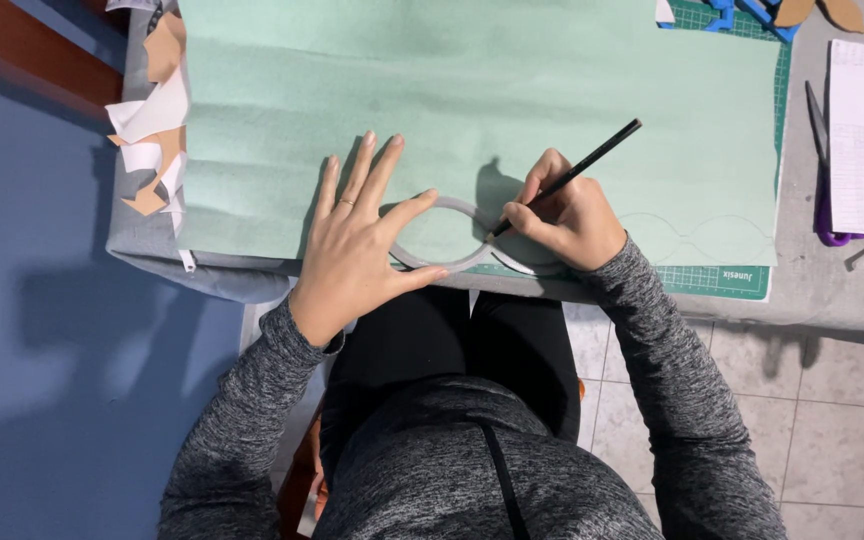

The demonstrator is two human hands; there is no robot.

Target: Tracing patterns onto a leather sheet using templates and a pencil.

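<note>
Right grip (pixel 564 215) pinches pencil (pixel 572 175), tip at template (pixel 462 240) edge, mid-trace. Left hand (pixel 357 240) spread flat, pressing template onto green sheet (pixel 472 90) just left of grip. Judged step: tracing outline; next stroke needs template held unmoving, tip tight to edge. Traced curves faint right of grip. Template's right loop hidden under grip. Scraps (pixel 152 130), scissors (pixel 824 160) partly cut off at surface (pixel 832 290) margins.

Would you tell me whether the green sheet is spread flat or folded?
Spread flat: the green sheet lies open across the cutting mat, with faint crease ripples.
</note>
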